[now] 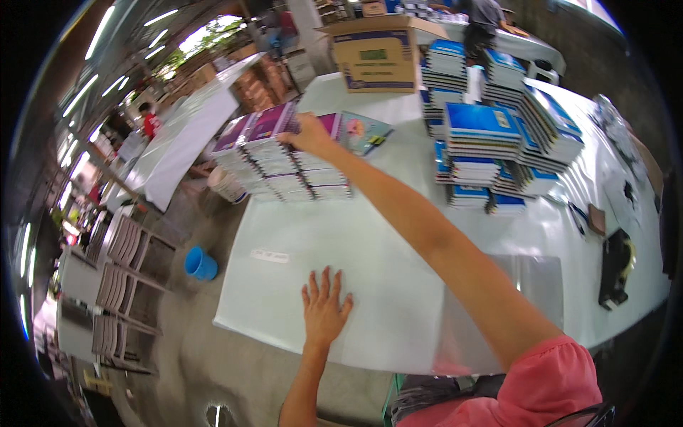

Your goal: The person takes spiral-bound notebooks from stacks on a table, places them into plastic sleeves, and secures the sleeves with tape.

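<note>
My right hand reaches across the table to stacked purple spiral notebooks. Its fingers are bent over the edge of a top notebook and grip it; the fingertips are partly hidden. The notebooks stand in several piles side by side, with white page edges facing me. Nearer to me, my left hand rests flat on the white table, fingers spread, holding nothing. A white label strip lies just beyond it. Beside the purple piles is a teal picture-covered booklet with a small dark clip-like thing.
Blue spiral notebooks form tall piles on the right. An open cardboard box stands at the far edge. Clear plastic sheets lie under my right arm. A black tape dispenser and scissors lie rightward. A blue bucket stands on the floor.
</note>
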{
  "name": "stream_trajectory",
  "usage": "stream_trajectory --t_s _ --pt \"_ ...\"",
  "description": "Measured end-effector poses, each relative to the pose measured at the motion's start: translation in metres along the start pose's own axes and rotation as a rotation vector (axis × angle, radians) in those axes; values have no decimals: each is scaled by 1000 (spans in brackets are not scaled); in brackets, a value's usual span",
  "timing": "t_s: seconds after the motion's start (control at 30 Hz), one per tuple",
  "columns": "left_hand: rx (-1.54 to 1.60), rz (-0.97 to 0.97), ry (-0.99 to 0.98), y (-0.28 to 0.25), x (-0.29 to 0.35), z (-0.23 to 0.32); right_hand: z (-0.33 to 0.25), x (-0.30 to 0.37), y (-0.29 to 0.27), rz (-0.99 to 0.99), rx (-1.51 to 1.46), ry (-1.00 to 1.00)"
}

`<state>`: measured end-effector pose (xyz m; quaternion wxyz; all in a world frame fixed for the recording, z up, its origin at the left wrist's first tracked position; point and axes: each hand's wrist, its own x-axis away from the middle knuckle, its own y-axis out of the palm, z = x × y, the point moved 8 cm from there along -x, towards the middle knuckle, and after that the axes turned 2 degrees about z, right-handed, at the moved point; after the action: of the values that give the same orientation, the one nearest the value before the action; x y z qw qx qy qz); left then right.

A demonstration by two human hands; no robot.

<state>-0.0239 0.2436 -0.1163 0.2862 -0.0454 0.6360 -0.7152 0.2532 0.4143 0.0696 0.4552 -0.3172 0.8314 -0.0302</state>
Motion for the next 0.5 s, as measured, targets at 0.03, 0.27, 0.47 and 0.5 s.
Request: stream_trajectory --t_s 0.03,0.27,0.47,0.5 --pt "-63 -22 -60 0 15 -22 -39 28 16 39 81 -25" --pt "-79 -34 -57 -4 35 -41 -133 209 -88 -213 -220 -131" --pt "70 34 -59 -12 23 -10 -89 340 -334 15 -116 376" --pt "67 46 -46 -16 17 0 -70 343 -375 87 -272 466"
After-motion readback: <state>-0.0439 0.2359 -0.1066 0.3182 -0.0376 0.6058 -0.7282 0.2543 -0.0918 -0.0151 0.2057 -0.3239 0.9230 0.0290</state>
